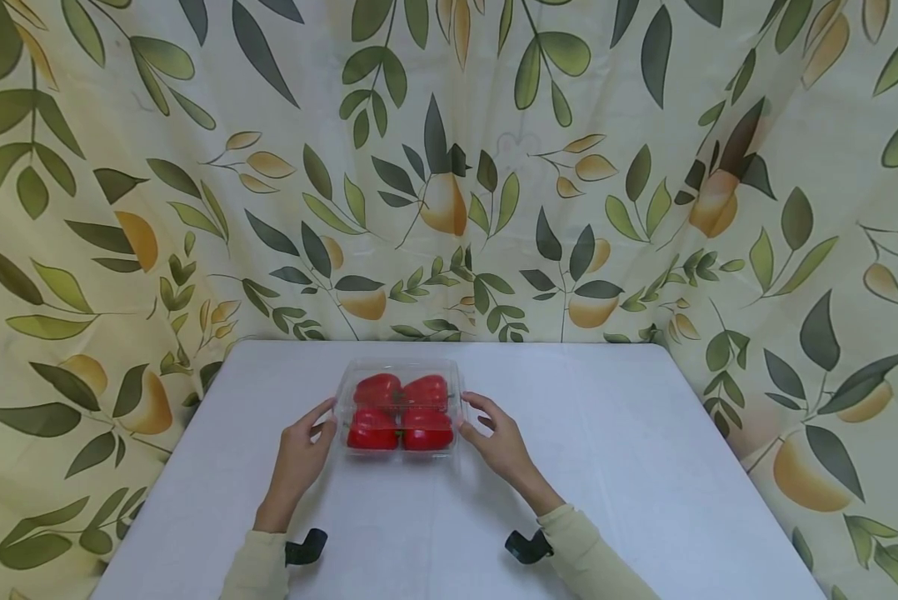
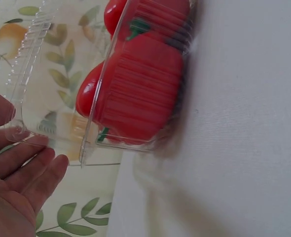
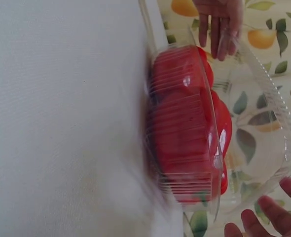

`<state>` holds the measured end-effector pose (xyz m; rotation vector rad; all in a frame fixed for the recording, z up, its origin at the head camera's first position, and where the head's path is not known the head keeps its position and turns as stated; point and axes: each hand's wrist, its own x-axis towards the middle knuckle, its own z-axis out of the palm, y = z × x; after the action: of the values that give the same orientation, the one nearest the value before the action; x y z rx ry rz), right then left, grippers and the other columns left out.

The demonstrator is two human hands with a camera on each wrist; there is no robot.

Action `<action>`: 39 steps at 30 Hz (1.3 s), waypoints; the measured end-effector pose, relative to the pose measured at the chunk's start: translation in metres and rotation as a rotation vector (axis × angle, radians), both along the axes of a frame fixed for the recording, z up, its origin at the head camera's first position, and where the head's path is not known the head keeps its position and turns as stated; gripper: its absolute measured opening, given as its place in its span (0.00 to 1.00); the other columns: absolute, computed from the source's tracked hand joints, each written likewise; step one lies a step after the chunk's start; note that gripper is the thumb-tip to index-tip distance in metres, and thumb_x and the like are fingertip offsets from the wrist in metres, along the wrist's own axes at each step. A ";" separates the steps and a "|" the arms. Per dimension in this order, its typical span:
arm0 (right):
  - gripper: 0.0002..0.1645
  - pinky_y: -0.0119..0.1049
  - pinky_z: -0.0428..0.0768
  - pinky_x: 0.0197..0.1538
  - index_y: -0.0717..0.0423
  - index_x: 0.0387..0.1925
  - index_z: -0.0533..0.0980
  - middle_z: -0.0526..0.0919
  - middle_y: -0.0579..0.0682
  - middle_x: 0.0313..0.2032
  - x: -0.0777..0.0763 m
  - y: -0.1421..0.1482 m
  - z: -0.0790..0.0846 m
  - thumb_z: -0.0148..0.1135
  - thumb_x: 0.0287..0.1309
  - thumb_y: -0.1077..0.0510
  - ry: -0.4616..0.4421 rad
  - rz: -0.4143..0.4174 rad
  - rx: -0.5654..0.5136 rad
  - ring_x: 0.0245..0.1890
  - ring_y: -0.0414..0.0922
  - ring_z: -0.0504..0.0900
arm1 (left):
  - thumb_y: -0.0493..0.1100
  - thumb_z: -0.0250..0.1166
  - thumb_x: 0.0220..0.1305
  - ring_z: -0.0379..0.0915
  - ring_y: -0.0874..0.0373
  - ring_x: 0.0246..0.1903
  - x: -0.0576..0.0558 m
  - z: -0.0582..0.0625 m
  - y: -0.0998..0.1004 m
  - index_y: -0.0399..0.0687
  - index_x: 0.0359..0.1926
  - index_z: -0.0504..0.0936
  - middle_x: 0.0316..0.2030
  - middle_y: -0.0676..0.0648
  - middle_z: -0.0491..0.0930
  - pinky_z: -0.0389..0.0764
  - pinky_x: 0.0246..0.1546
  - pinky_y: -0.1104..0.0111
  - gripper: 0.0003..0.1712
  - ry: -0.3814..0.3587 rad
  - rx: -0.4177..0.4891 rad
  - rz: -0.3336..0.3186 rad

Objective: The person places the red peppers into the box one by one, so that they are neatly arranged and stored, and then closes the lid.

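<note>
Several glossy red bell peppers (image 1: 377,390) with green stems sit in a clear plastic clamshell box (image 2: 89,133). Its transparent lid (image 3: 256,123) stands tilted up, apart from the base's rim along the front. At the lid's left corner, my left hand (image 1: 306,446) holds the edge, thumb on one side and fingers on the other. My right hand (image 1: 505,442) grips the right edge of the lid, with thumb and forefinger about it in the head view. Spread fingers (image 3: 278,217) show in the right wrist view, where the thumb is out of sight.
Beneath the box is a table with a white cloth (image 1: 606,467). A leaf-and-fruit patterned curtain (image 1: 486,250) hangs behind and around it. Black wrist cameras (image 1: 306,547) jut inward from both sleeves, over the tabletop.
</note>
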<state>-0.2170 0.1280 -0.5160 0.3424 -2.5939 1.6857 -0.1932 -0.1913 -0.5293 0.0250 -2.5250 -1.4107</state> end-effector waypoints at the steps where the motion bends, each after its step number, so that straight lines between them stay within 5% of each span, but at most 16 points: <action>1: 0.29 0.59 0.72 0.66 0.49 0.64 0.71 0.73 0.52 0.67 0.000 0.000 -0.001 0.64 0.62 0.53 0.006 0.001 0.007 0.68 0.55 0.69 | 0.43 0.56 0.71 0.80 0.41 0.54 0.000 -0.001 0.000 0.49 0.65 0.75 0.64 0.42 0.75 0.82 0.53 0.49 0.22 -0.005 0.000 0.001; 9: 0.32 0.56 0.74 0.65 0.51 0.65 0.71 0.71 0.52 0.68 0.003 0.002 -0.005 0.65 0.61 0.48 0.020 0.008 0.034 0.68 0.56 0.69 | 0.42 0.56 0.71 0.80 0.40 0.54 0.004 -0.002 0.001 0.48 0.65 0.75 0.65 0.41 0.74 0.82 0.52 0.49 0.23 -0.010 0.000 -0.008; 31: 0.26 0.54 0.76 0.63 0.57 0.60 0.74 0.69 0.59 0.68 0.009 0.007 -0.025 0.65 0.61 0.58 -0.050 0.036 0.025 0.66 0.60 0.71 | 0.34 0.59 0.66 0.83 0.41 0.49 0.007 -0.023 0.000 0.42 0.58 0.80 0.58 0.37 0.79 0.84 0.50 0.54 0.20 0.048 -0.020 -0.002; 39: 0.23 0.52 0.78 0.62 0.53 0.57 0.74 0.74 0.58 0.63 0.011 0.007 -0.031 0.65 0.61 0.56 -0.100 0.020 -0.015 0.63 0.60 0.74 | 0.29 0.59 0.63 0.75 0.43 0.60 0.005 -0.028 -0.002 0.37 0.58 0.78 0.58 0.38 0.78 0.82 0.53 0.60 0.21 0.068 0.025 -0.034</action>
<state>-0.2056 0.1353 -0.5466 0.2918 -2.6539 1.7728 -0.1879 -0.1931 -0.5569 -0.0611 -2.4642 -1.4308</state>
